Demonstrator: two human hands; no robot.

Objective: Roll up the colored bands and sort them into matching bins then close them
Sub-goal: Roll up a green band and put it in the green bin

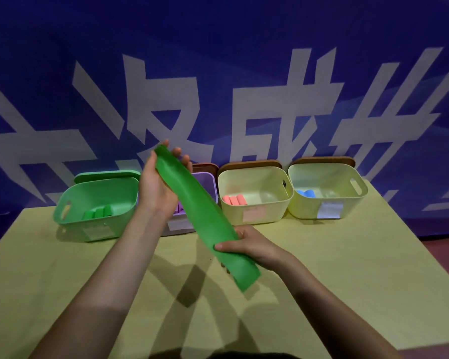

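We held one green band [205, 216] stretched out flat in the air above the counter [322, 294], running from the upper middle of the frame down toward the lower right. Our left hand [158, 182] cupped its far end, fingers curled behind the strip, while our right hand [252, 246] pinched it near the near end, thumb on top. The band looked thin, soft and light, bowing along its length, so we judged it would flop rather than hold a shape; the best hold seemed to be at one short end, rolling tightly from there and keeping a pinch on the roll so it would not spring loose. Four open bins stood in a row along the back of the counter: a green bin [96, 203] at the left holding what looked like three green rolls [97, 212], a purple bin [205, 185] mostly hidden behind the band, a cream bin [254, 195] with three pink rolls [235, 200], and another cream bin [327, 190] at the right with two blue rolls [306, 193]. Lids leaned behind the bins.
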